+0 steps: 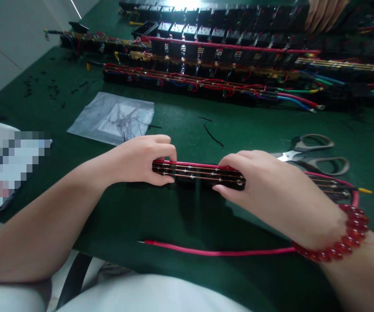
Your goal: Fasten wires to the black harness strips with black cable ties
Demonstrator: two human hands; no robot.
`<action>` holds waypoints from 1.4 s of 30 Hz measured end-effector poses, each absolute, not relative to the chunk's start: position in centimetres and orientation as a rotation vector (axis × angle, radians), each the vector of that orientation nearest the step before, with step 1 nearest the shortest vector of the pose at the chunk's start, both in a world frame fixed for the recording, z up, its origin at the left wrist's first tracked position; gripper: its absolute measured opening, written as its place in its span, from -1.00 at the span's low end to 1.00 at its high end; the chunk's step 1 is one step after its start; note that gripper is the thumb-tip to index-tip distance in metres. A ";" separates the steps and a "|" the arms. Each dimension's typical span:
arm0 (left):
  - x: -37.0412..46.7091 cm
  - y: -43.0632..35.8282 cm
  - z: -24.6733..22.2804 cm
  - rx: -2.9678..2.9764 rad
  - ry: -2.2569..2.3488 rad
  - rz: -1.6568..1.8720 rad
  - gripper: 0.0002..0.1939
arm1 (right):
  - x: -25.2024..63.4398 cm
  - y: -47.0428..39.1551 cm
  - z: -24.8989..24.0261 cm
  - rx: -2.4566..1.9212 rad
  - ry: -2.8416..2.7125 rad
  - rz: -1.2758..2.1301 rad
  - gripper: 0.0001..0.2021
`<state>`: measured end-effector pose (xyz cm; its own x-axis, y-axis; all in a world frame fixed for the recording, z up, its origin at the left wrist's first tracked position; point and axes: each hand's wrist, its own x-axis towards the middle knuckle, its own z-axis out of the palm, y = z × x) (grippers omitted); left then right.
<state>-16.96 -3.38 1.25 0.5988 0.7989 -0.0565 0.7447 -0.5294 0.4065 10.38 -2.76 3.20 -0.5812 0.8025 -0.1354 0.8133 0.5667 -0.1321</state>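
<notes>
Both my hands grip a long black strip (195, 173) with copper-coloured rods and small metal studs along it, lying across the table in front of me. My left hand (141, 160) pinches its left end between thumb and fingers. My right hand (265, 186) is wrapped over it farther right, and the strip shows again beyond that hand. A thin red wire runs along its far edge. Nearer me lies a thicker red cable (219, 252) with a bare tip at the left; its right part passes under my right wrist, where I wear a red bead bracelet (352, 234).
Scissors (304, 154) lie just beyond my right hand. A clear plastic bag (108, 117) of thin black ties is behind my left hand, with a loose black tie (213, 135) nearby. Wired black assemblies (187, 82) line the back, where another person's hand (325, 15) rests.
</notes>
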 end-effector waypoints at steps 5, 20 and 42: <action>-16.9 -3.4 1.1 2.430 1.233 0.208 -0.80 | 9.6 -3.1 2.6 1.342 2.827 -0.343 -0.80; -15.9 -3.9 1.1 2.444 1.200 0.242 -0.82 | 9.3 -2.6 0.3 0.873 3.228 -0.457 -0.63; -15.5 -4.2 0.9 2.501 1.208 0.257 -0.81 | 11.4 1.5 0.7 1.518 2.939 -0.433 -0.66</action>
